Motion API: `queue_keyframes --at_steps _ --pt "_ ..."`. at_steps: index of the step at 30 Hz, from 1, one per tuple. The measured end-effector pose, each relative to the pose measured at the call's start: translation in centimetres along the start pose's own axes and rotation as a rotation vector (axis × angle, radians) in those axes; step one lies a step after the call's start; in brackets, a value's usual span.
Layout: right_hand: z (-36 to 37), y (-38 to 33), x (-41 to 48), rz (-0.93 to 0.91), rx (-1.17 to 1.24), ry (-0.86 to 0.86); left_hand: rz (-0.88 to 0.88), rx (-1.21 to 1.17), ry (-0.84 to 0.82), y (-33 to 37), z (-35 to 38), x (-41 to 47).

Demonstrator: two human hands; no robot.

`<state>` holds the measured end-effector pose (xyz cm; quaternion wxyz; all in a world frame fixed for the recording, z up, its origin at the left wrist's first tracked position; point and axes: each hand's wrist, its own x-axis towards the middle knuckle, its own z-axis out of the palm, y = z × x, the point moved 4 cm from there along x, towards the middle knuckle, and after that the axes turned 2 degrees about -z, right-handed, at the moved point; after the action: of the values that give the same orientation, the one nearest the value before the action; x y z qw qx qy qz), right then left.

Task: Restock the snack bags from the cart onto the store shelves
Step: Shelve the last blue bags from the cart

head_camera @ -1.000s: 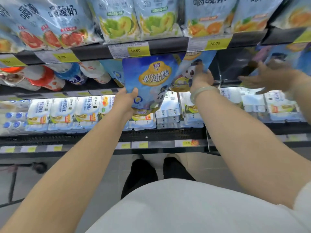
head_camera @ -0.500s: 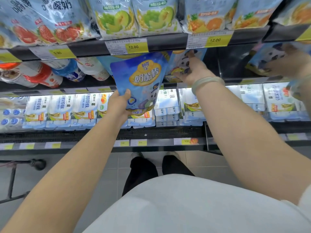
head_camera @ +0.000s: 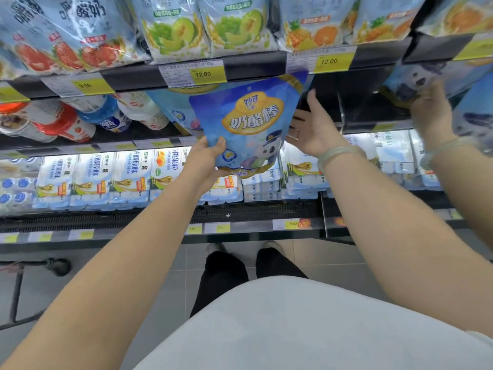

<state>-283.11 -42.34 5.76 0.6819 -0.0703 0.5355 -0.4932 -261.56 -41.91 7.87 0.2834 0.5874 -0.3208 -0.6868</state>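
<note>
My left hand [head_camera: 205, 161] grips the lower left corner of a blue snack bag [head_camera: 248, 121] with a yellow label and a cartoon figure. It holds the bag upright in front of the middle shelf [head_camera: 160, 143], just under the upper shelf's price rail. My right hand [head_camera: 313, 129], with a pale bangle on the wrist, is beside the bag's right edge with palm and fingers spread, holding nothing. Another blue bag [head_camera: 170, 110] stands on the shelf behind the held one, mostly hidden.
Another person's hand [head_camera: 429, 108] holds a similar bag [head_camera: 408, 84] at the far right. Fruit yoghurt bags [head_camera: 173, 30] fill the top shelf, bottles [head_camera: 66, 124] lie at middle left, and multipacks [head_camera: 93, 180] sit below. A cart wheel [head_camera: 57, 266] shows at lower left.
My right hand drew back from the bags deep on the shelf and now lies spread beside the held bag. The left hand shifted that bag rightwards. The other person's hand took hold of a bag.
</note>
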Motion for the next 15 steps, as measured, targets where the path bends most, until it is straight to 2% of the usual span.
queue_keyframes --at_steps 5,9,15 --pt "-3.4 1.0 -2.9 -0.082 -0.380 0.115 0.058 -0.065 -0.054 0.8 4.6 1.6" --pt "-2.9 -0.7 -2.3 -0.173 -0.453 0.242 0.156 -0.228 -0.044 2.5 7.8 3.3" --pt "-0.6 -0.9 0.6 -0.194 -0.348 0.316 0.180 -0.279 0.268 2.7 8.6 5.2"
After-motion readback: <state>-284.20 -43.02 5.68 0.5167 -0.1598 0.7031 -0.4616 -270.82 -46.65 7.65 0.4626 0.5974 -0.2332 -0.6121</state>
